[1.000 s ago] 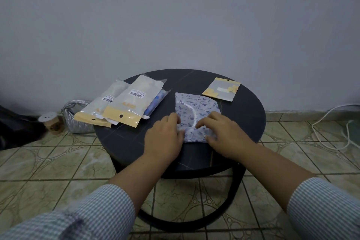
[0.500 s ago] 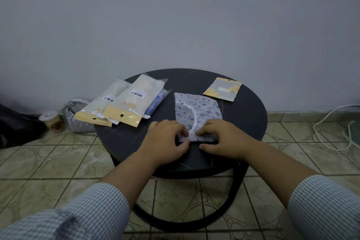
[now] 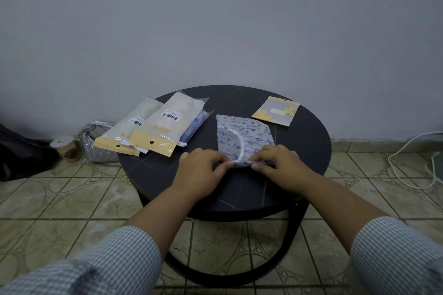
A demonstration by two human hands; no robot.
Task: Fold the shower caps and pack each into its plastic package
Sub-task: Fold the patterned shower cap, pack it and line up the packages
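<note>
- The pale grey painted wall [image 3: 215,19] fills the upper half of the view.
- The floor of greenish patterned tiles [image 3: 60,201] lies under everything.
- The round black table [image 3: 306,151] with a black ring-shaped base stands near the wall.
- Two sleeves of blue-and-white checked cloth [image 3: 124,261] come in from the bottom corners.
- A dark black object [image 3: 21,153] lies on the floor at the left edge; I cannot tell what it is.
- The grey shower cap with blue music-note print [image 3: 242,136] lies flat near the middle of the table, and its near edge is rolled up into a narrow fold.
- The left hand [image 3: 201,170] pinches the left end of this fold, the fingers curled round it.
- The right hand [image 3: 278,165] pinches the right end of the same fold in the same way.
- A clear plastic package with yellow header and barcode label [image 3: 167,124] lies on the left part of the table. It overlaps a second similar package [image 3: 127,132], which sticks out past the table edge.
- A blue item in clear plastic [image 3: 194,127] is partly hidden under the first package.
- A flat plastic package with yellow corners [image 3: 275,111] lies at the far right of the table, just beside the cap but apart from it.
- A silver woven bag [image 3: 96,143] stands on the floor by the wall.
- A white cable [image 3: 407,148] curves over the floor at the right.
- A small brown spool with white top [image 3: 64,146] stands left of the bag.
</note>
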